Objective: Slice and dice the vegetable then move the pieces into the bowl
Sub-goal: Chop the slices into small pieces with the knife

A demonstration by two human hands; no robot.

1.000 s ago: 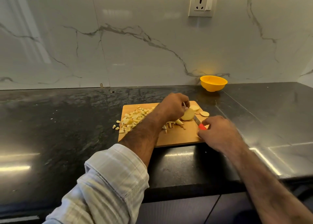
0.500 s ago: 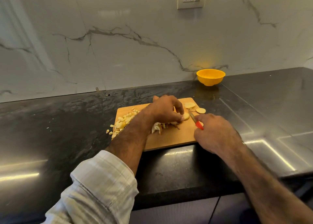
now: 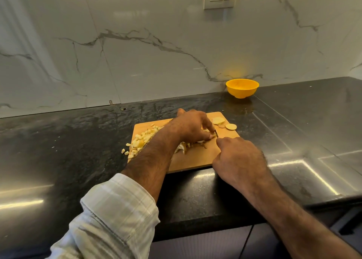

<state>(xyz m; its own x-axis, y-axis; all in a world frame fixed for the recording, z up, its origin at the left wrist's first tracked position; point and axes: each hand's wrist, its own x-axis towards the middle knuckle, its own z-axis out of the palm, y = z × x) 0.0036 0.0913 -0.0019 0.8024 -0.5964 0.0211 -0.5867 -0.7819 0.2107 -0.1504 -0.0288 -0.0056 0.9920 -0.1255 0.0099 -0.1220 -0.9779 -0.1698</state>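
Your left hand (image 3: 191, 126) is curling over the piece (image 3: 212, 136) at mid-board (image 3: 195, 157), fingertips pinching it down. Your right hand (image 3: 238, 161) is closing in a fist round the knife (image 3: 216, 134), handle hidden, blade tip just showing beside the left fingertips. Dice (image 3: 141, 141) are piling at the board's left edge, some spilling onto the bench (image 3: 68, 151). Slices (image 3: 225, 123) are lying at the board's far right corner. Bowl (image 3: 242, 88) is sitting at the bench's back edge, well apart.
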